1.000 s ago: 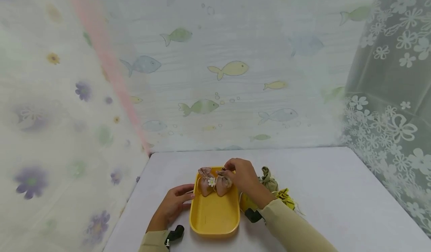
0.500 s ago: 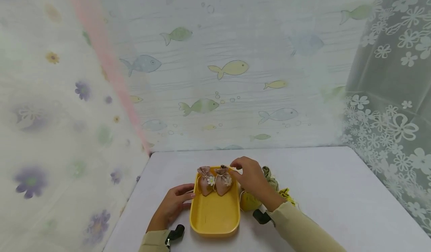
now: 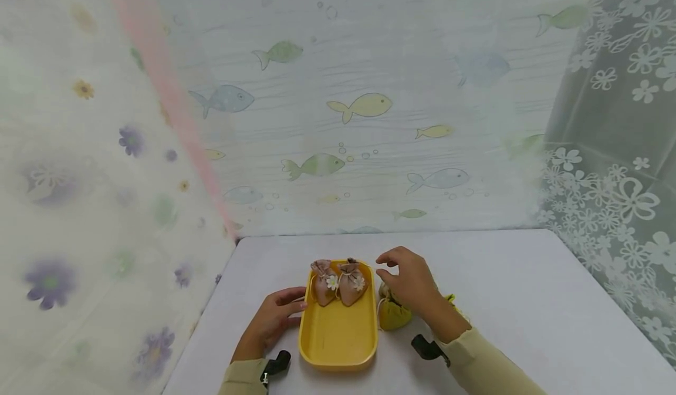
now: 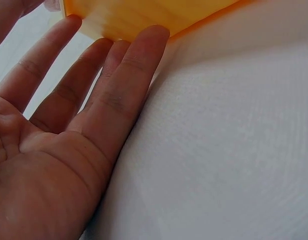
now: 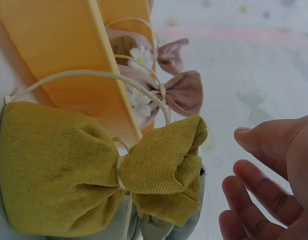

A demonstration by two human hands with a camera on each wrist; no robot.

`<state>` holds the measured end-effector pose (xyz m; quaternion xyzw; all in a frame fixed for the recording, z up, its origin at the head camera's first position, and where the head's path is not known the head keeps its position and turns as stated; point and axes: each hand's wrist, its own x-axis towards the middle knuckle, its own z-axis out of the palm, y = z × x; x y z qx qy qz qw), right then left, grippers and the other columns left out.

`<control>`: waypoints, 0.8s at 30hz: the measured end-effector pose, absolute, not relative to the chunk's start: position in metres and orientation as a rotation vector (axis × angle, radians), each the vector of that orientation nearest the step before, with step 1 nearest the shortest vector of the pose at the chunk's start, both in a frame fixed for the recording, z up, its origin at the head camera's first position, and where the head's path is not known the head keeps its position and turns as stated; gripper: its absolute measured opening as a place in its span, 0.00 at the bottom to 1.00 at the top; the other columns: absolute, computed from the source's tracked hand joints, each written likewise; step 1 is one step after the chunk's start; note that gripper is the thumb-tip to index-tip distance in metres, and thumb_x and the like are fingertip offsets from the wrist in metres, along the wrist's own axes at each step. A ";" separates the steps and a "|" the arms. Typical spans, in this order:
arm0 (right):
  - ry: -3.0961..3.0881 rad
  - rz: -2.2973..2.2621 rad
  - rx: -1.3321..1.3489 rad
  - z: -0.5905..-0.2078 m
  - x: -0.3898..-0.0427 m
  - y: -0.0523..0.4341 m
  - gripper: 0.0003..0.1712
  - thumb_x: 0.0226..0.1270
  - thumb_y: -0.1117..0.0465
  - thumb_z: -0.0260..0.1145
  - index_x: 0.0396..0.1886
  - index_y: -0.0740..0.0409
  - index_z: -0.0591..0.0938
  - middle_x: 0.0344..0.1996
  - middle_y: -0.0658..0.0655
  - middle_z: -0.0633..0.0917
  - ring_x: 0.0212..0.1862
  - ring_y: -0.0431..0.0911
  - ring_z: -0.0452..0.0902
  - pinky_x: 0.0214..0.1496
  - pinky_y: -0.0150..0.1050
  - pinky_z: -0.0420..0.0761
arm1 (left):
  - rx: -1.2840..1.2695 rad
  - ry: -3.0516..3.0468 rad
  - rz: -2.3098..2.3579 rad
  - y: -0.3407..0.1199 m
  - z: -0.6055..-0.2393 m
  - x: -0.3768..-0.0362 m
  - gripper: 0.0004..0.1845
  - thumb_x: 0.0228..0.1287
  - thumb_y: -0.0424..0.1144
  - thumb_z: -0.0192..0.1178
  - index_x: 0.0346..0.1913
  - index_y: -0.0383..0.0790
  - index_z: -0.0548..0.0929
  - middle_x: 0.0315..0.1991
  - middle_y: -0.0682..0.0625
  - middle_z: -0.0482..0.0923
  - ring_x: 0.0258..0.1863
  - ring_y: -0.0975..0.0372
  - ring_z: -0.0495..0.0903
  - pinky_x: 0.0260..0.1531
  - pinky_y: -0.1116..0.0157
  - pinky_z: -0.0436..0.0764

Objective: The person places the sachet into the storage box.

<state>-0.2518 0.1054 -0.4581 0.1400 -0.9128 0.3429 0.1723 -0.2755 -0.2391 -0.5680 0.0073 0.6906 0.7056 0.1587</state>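
left hand point(image 3: 271, 320) lies flat on the white table point(image 3: 528, 301), straight fingers point(image 4: 129, 70) touching the left wall of the yellow tray point(image 3: 338, 342) | two pink pouches point(image 3: 338, 282) sit at the tray's far end | right hand point(image 3: 412, 277) hovers relaxed, holding nothing, above the olive-green pouch point(image 3: 393, 314) just right of the tray

A pale white cloth-covered surface point(image 3: 528, 301) lies under everything. Behind it hangs a light backdrop printed with pastel fish point(image 3: 364, 106). A sheer curtain with purple flowers point(image 3: 79, 207) hangs left; a white floral lace curtain point(image 3: 618, 178) hangs right.
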 end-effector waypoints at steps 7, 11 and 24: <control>-2.576 0.973 0.383 -0.456 -0.241 0.113 0.10 0.63 0.58 0.78 0.44 0.47 0.89 0.43 0.46 0.86 0.46 0.44 0.83 0.48 0.43 0.88 | -0.002 1.976 2.016 -0.242 -0.572 -0.276 0.31 0.63 0.40 0.74 0.68 0.36 0.79 0.70 0.39 0.75 0.58 0.54 0.83 0.54 0.53 0.88; -2.559 0.978 0.357 -0.455 -0.235 0.121 0.11 0.62 0.58 0.79 0.44 0.46 0.89 0.42 0.45 0.86 0.45 0.44 0.83 0.48 0.43 0.88 | 0.016 1.972 2.016 -0.242 -0.571 -0.275 0.31 0.63 0.40 0.74 0.68 0.35 0.79 0.71 0.39 0.74 0.59 0.54 0.83 0.54 0.53 0.87; -2.692 0.942 0.316 -0.461 -0.223 0.136 0.20 0.57 0.51 0.82 0.48 0.47 0.88 0.46 0.47 0.86 0.47 0.46 0.85 0.48 0.44 0.87 | 0.015 1.981 2.021 -0.240 -0.571 -0.277 0.31 0.63 0.40 0.74 0.67 0.35 0.79 0.70 0.38 0.75 0.58 0.54 0.84 0.53 0.53 0.88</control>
